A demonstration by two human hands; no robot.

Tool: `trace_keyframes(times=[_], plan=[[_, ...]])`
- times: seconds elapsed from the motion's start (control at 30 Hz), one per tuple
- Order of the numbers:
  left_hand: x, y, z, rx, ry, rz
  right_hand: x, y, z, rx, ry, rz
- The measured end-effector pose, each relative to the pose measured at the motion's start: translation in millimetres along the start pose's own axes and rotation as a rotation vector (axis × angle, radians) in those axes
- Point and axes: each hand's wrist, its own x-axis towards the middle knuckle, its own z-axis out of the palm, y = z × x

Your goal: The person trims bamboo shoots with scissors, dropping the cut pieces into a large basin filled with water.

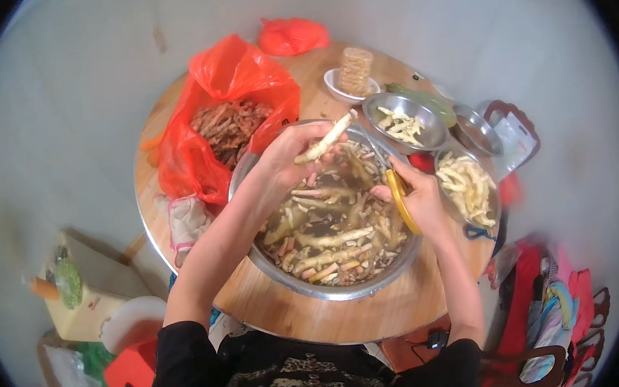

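My left hand (299, 148) holds a pale, knobbly root piece (328, 137), slanting up to the right, over a large metal basin (317, 292). In the basin, cloudy water covers many pale root pieces (335, 239) and short pinkish bits. My right hand (417, 196) grips yellow-handled scissors (400, 201) above the basin's right side; their metal blades point up and left, near the held root. The blade tips are too small to make out clearly.
An open red bag (231, 72) of brown roots stands left of the basin. Right are metal bowls of pale pieces (400, 127) (467, 187), with a white bowl (334, 90) behind. A cloth glove (189, 221) lies at the table's left edge.
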Motion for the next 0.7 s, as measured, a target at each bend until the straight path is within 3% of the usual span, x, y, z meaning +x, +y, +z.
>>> trace_keyframes(times=[0.03,0.1,0.23,0.33,0.37,0.43,0.5,0.57,0.67,0.7], plan=[[-0.6,0.3,0.2,0.024,0.011,0.010,-3.1,0.3,2.8,-0.001,0.000,0.002],[-1.2,7.8,-2.4,0.057,-0.005,0.009,-8.9,2.0,8.5,-0.168,-0.051,-0.198],[-3.8,10.3,-0.7,0.014,0.050,-0.031,-13.1,-1.4,7.6,-0.058,-0.083,-0.205],[-5.5,8.3,11.6,0.085,0.123,0.025,-2.9,-18.2,-5.5,0.052,-0.083,0.170],[-2.6,8.6,6.1,0.087,0.122,0.028,-5.3,-14.6,-4.7,0.052,-0.082,0.167],[1.8,13.0,-4.7,0.136,-0.057,0.000,-11.4,-7.3,-1.0,-0.098,-0.157,-0.067],[2.7,9.9,-7.7,0.127,-0.007,0.023,-11.1,-0.8,-4.0,-0.033,-0.181,-0.042],[1.7,8.3,-3.6,0.115,0.039,0.039,-6.7,16.0,-1.9,0.200,-0.038,0.032],[1.6,10.0,-4.4,0.180,0.109,0.014,-7.0,-3.6,-8.2,0.051,-0.153,0.047],[2.6,11.7,-6.9,0.168,0.015,0.012,-7.5,-5.8,-8.0,0.051,-0.151,0.043]])
